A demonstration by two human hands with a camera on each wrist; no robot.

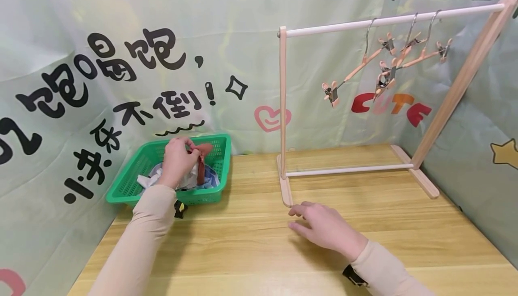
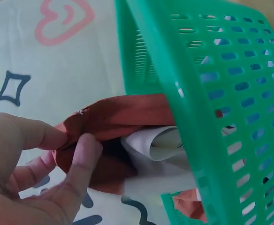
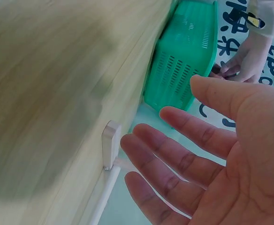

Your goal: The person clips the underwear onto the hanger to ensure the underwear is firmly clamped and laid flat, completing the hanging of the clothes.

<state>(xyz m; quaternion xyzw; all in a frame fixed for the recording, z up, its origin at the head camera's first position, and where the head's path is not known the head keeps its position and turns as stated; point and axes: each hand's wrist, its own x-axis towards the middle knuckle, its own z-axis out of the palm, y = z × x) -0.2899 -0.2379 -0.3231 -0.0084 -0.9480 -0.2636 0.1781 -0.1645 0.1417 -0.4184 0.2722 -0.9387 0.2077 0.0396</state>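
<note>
Over the green plastic basket (image 1: 224, 165), my left hand (image 1: 178, 159) pinches the edge of a rust-red cloth garment (image 2: 123, 110) between thumb and fingers. Part of that garment rises from the basket, while its lower part is hidden behind the basket wall in the left wrist view. White cloth (image 2: 160, 154) and blue cloth (image 1: 211, 177) lie bunched around it. My right hand (image 1: 329, 228) hovers above the wooden table near the rack's left foot, fingers spread and nothing in them, as the right wrist view also shows.
A wooden rack with a white top rail (image 1: 332, 29) stands at the back right. Several small hangers with clips (image 1: 362, 65) hang from it. Its left foot (image 1: 285, 192) rests on the table (image 1: 243, 251). A printed curtain (image 1: 202, 8) closes off the back and sides.
</note>
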